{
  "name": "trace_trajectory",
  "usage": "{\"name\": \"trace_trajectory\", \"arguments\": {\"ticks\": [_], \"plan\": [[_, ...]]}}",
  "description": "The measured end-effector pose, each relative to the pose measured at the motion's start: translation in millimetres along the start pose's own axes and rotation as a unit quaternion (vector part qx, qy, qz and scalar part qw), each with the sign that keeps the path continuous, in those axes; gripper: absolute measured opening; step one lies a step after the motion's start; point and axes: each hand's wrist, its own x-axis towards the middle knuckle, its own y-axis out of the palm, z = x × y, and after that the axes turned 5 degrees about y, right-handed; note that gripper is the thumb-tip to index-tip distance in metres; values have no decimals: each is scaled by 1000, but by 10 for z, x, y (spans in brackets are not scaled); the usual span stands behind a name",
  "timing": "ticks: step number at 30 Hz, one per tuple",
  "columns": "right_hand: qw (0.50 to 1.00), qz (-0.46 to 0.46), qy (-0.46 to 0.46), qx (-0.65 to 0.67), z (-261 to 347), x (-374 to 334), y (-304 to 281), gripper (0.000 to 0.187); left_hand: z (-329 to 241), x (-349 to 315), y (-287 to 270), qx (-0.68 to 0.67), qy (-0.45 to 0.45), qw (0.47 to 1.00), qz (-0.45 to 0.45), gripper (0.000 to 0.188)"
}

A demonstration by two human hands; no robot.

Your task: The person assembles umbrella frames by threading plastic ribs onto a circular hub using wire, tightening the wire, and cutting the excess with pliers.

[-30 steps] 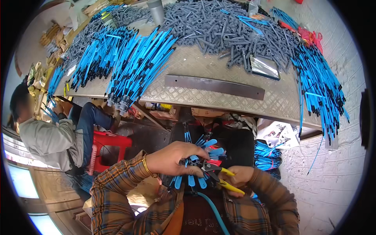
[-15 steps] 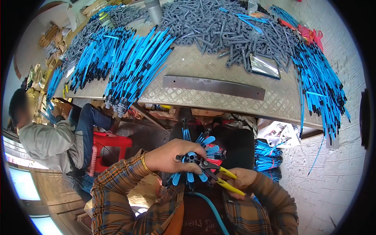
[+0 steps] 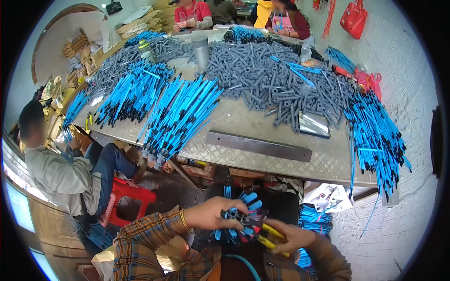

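The left hand [image 3: 211, 213] pinches clustered blue strips [image 3: 255, 205], just left of yellow-handled pliers [image 3: 267, 242] the right hand [image 3: 296, 235] grips.

Yellow pliers handles [image 3: 267, 242], blue strips [image 3: 255, 205]

Assembly workshop: big worktable [image 3: 234, 117] heaped with grey parts [image 3: 272, 75], blue rods [image 3: 183, 117]; co-workers [image 3: 61, 175] around it.

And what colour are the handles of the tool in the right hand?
The handles are yellow, best seen in the head view.
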Motion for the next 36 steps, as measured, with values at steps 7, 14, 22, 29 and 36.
{"name": "trace_trajectory", "arguments": {"ticks": [7,14,22,29,36], "plan": [[979,106,77,158,-336,210,28,64,16,70,-44,-1,29,1000,-2,42],[991,68,12,118,-122,93,-121,59,-3,92,-46,-4,-1,1000,-4,44],[990,-49,-122,48,-388,207,186,34,1,71,18,-11,14,1000,18,48],[795,318,25,516,-696,229,95,28,28,136,-4,20,48,997,63,51],[894,185,126,388,-132,52,-208,27,-31,149,-29,17,14,996,92,50]]}}
